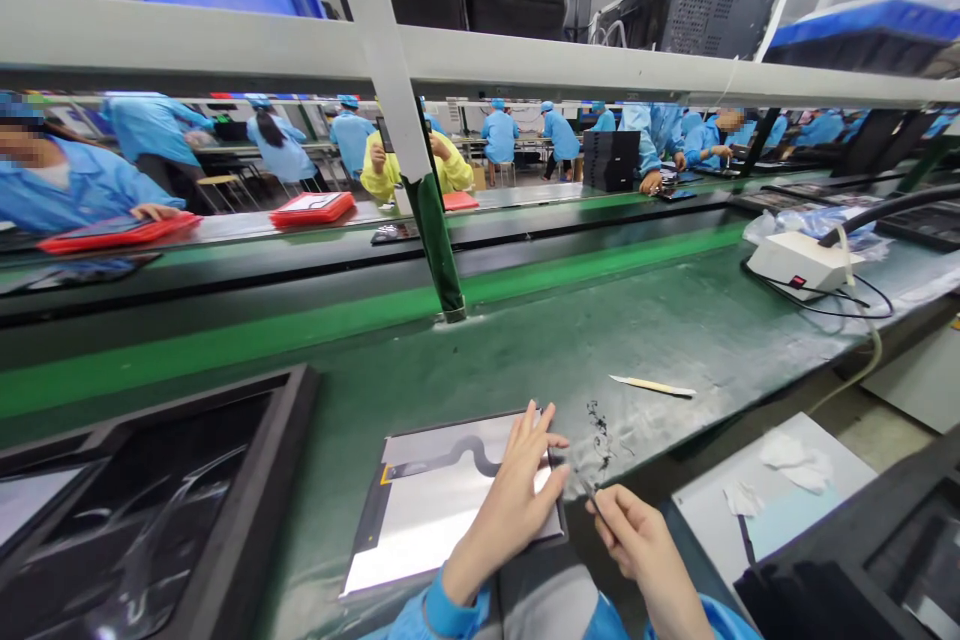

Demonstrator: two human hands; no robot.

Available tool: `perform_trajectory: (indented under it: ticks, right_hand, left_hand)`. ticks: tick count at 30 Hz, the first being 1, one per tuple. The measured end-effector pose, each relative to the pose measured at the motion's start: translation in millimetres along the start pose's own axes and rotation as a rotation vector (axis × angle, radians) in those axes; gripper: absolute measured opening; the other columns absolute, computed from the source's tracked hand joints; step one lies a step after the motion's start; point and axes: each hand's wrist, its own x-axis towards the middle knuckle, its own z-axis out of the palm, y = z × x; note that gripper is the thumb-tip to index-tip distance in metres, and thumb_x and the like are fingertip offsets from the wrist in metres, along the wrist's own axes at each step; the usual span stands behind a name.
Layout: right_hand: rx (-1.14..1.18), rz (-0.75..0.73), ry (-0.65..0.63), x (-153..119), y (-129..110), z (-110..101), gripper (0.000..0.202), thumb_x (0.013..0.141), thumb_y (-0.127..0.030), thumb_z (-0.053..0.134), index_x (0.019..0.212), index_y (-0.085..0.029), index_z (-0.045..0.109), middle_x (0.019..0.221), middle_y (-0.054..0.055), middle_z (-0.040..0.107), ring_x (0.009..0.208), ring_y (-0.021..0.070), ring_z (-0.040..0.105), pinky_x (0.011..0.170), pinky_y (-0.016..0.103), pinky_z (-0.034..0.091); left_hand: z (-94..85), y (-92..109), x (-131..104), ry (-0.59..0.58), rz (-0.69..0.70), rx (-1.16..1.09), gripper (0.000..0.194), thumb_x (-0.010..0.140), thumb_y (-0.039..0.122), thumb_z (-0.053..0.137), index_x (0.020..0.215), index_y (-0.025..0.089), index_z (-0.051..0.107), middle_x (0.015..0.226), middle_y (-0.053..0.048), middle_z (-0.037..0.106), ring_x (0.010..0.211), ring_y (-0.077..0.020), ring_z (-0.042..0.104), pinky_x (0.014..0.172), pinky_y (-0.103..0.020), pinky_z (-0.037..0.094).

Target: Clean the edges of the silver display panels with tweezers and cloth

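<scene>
A flat panel with a silvery back and a grey curved ribbon cable lies on the green bench. My left hand rests over the panel's right side, fingers spread. Just right of the panel, my right hand pinches a thin dark tool, its tip towards the panel's right edge. Small black scraps are scattered on the bench beyond the tool. A pale yellow-handled blade lies further right.
Black foam tray at the left; green post behind the panel. A white box with cables stands at the right. Below the bench edge, a white board holds crumpled wipes. People in blue work across the line.
</scene>
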Motion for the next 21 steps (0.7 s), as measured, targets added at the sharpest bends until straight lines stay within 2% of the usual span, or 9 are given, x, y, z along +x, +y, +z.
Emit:
perform_trajectory:
  ticks: [3, 5, 7, 10, 13, 15, 18, 21]
  right_hand:
    - [-0.109, -0.141, 0.046, 2, 2, -7, 0.066, 0.068, -0.084, 0.06, 0.068, -0.019, 0.058, 0.054, -0.008, 0.038, 0.046, 0.0072, 0.028, 0.044, 0.023, 0.02]
    - [-0.184, -0.229, 0.079, 3, 0, -12, 0.063, 0.072, -0.082, 0.058, 0.064, -0.02, 0.056, 0.056, -0.005, 0.042, 0.051, 0.0106, 0.037, 0.05, 0.025, 0.029]
    - [-0.237, -0.29, 0.117, 4, -3, -17, 0.062, 0.076, -0.081, 0.055, 0.063, -0.021, 0.055, 0.057, -0.004, 0.044, 0.057, 0.0134, 0.043, 0.056, 0.027, 0.034]
    - [-0.272, -0.305, 0.128, 3, -6, -26, 0.061, 0.078, -0.08, 0.052, 0.064, -0.021, 0.054, 0.058, -0.004, 0.043, 0.059, 0.0151, 0.044, 0.059, 0.028, 0.037]
    - [-0.276, -0.291, 0.128, 1, -7, -34, 0.061, 0.078, -0.081, 0.051, 0.065, -0.021, 0.053, 0.058, -0.005, 0.041, 0.057, 0.0145, 0.042, 0.057, 0.028, 0.036]
    - [-0.279, -0.286, 0.151, 0, -7, -39, 0.061, 0.078, -0.08, 0.051, 0.066, -0.021, 0.055, 0.058, -0.005, 0.041, 0.056, 0.0142, 0.041, 0.056, 0.027, 0.035]
    - [-0.29, -0.298, 0.214, -2, -6, -46, 0.059, 0.078, -0.079, 0.053, 0.066, -0.021, 0.056, 0.059, -0.004, 0.042, 0.056, 0.0144, 0.042, 0.053, 0.027, 0.034]
    - [-0.318, -0.325, 0.269, -4, -4, -52, 0.058, 0.079, -0.078, 0.053, 0.065, -0.021, 0.057, 0.058, -0.004, 0.044, 0.057, 0.0149, 0.045, 0.054, 0.027, 0.037]
  left_hand:
    - [1.2, 10, 7, -0.037, -0.011, 0.03, 0.01, 0.092, 0.028, 0.063, 0.1, 0.022, 0.065, 0.155, -0.014, 0.038, 0.149, -0.037, 0.012, 0.113, -0.072, 0.02]
    - [2.4, 15, 14, -0.035, -0.007, 0.077, 0.003, 0.089, 0.024, 0.066, 0.088, 0.021, 0.065, 0.151, -0.013, 0.044, 0.148, -0.0381, 0.018, 0.112, -0.072, 0.022]
    - [3.3, 18, 21, -0.008, 0.0, 0.122, 0.006, 0.089, 0.019, 0.064, 0.083, 0.021, 0.064, 0.147, -0.011, 0.051, 0.146, -0.037, 0.026, 0.111, -0.071, 0.028]
    - [4.4, 19, 33, 0.039, 0.009, 0.168, 0.011, 0.091, 0.018, 0.06, 0.082, 0.022, 0.062, 0.143, -0.009, 0.055, 0.144, -0.0353, 0.034, 0.109, -0.069, 0.034]
    - [7.1, 20, 45, 0.087, 0.012, 0.223, 0.013, 0.094, 0.018, 0.055, 0.083, 0.022, 0.061, 0.143, -0.01, 0.056, 0.143, -0.0354, 0.036, 0.109, -0.069, 0.035]
    - [9.8, 23, 53, 0.117, 0.021, 0.277, 0.014, 0.095, 0.018, 0.054, 0.084, 0.02, 0.062, 0.143, -0.012, 0.056, 0.144, -0.0368, 0.033, 0.11, -0.071, 0.031]
    - [12.9, 28, 63, 0.121, 0.072, 0.366, 0.012, 0.092, 0.021, 0.062, 0.079, 0.019, 0.064, 0.14, -0.013, 0.059, 0.146, -0.0391, 0.029, 0.114, -0.073, 0.02]
    - [10.8, 30, 66, 0.112, 0.114, 0.443, 0.012, 0.089, 0.012, 0.064, 0.078, 0.018, 0.066, 0.135, -0.012, 0.064, 0.144, -0.0382, 0.034, 0.116, -0.07, 0.017]
